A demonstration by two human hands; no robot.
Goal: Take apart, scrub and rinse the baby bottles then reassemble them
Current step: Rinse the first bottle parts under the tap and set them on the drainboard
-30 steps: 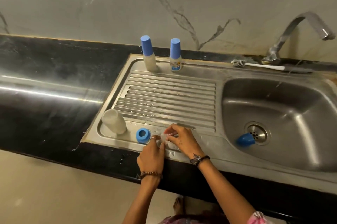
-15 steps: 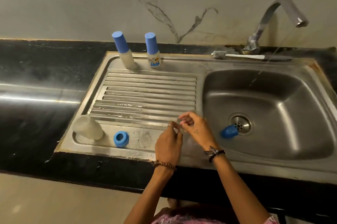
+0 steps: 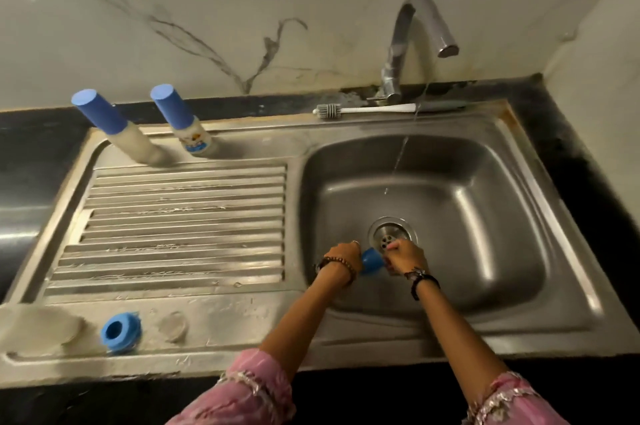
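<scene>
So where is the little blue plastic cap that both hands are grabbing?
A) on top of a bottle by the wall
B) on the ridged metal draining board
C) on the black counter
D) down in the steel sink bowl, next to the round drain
D: the left hand and right hand meet on the small blue plastic cap inside the steel sink bowl, just in front of the round drain.

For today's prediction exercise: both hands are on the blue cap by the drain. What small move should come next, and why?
Probably lift the blue cap under the thin stream: the left hand and right hand hold it short of the water.
</scene>
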